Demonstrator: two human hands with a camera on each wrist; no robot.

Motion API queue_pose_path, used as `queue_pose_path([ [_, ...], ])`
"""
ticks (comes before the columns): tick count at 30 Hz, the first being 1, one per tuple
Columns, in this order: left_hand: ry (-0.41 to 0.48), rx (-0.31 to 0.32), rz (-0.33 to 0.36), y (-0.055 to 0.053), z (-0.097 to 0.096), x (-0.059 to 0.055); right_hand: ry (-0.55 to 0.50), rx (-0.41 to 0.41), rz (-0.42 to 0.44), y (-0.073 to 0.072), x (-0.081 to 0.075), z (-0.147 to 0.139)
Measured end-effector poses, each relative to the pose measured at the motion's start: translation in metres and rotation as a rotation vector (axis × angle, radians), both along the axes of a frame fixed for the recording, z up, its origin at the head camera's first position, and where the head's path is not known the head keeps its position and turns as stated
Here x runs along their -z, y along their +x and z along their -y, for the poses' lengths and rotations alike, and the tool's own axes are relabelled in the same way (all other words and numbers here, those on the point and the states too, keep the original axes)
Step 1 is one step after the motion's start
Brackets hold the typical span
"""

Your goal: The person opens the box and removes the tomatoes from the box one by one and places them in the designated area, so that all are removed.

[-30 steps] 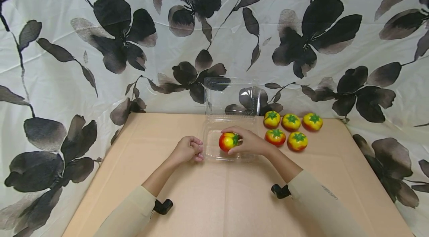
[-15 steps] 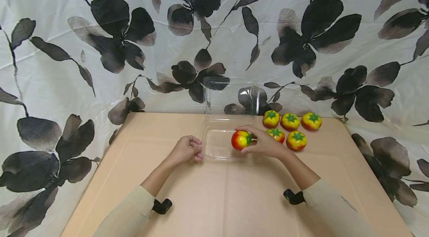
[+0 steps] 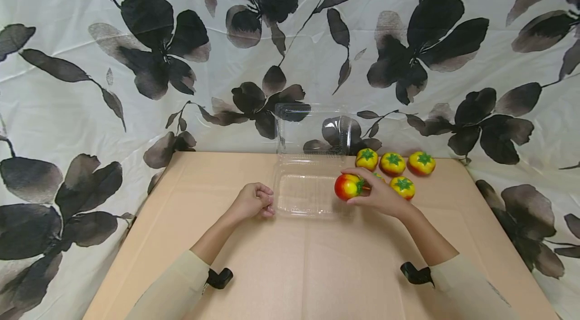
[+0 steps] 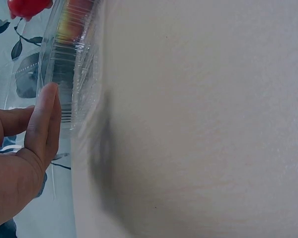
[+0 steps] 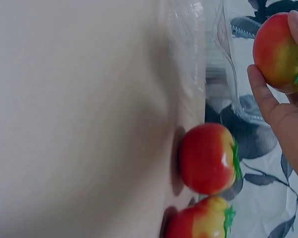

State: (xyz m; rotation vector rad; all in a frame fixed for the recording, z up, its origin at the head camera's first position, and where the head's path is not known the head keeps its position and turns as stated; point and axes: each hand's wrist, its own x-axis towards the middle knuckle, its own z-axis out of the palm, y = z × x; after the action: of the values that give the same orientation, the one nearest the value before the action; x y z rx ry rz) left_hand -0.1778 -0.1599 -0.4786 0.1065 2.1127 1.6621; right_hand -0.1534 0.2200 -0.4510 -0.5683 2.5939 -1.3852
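Note:
My right hand (image 3: 378, 194) holds a red-and-yellow tomato (image 3: 348, 187) with a green leafy top, thumb and fingers around its sides. The tomato (image 5: 278, 52) is raised near the right edge of a clear plastic clamshell container (image 3: 296, 189). That container stands with its lid (image 3: 294, 131) up against the cloth, and no tomato lies in its base. At the container's left front edge, my left hand (image 3: 251, 202) pinches the rim; in the left wrist view the fingers (image 4: 42, 121) meet the clear plastic (image 4: 64, 94).
Several similar tomatoes (image 3: 392, 164) sit in a group at the table's back right; one (image 3: 379, 177) is mostly hidden behind my right hand. In the right wrist view a tomato (image 5: 208, 158) stands close to the container. A floral cloth (image 3: 335, 58) hangs behind the tan table (image 3: 272, 269).
Holding the tomato, my right hand has moved right, from over the container's middle to its right edge. My left hand has stayed at the container's left side.

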Motion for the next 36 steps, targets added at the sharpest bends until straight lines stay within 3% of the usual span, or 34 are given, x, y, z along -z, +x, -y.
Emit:
queue_pose_path([
  [8,-0.005,-0.005,0.01,0.0,-0.001,0.001,0.047,0.087,0.014,0.013,0.0,-0.025],
  [20,-0.029,-0.008,0.01,-0.001,0.0,0.0,0.128,0.171,-0.058,0.025,-0.004,-0.066],
  [36,-0.024,-0.01,0.006,-0.002,0.0,0.0,0.203,0.283,0.003,0.033,-0.012,-0.111],
])
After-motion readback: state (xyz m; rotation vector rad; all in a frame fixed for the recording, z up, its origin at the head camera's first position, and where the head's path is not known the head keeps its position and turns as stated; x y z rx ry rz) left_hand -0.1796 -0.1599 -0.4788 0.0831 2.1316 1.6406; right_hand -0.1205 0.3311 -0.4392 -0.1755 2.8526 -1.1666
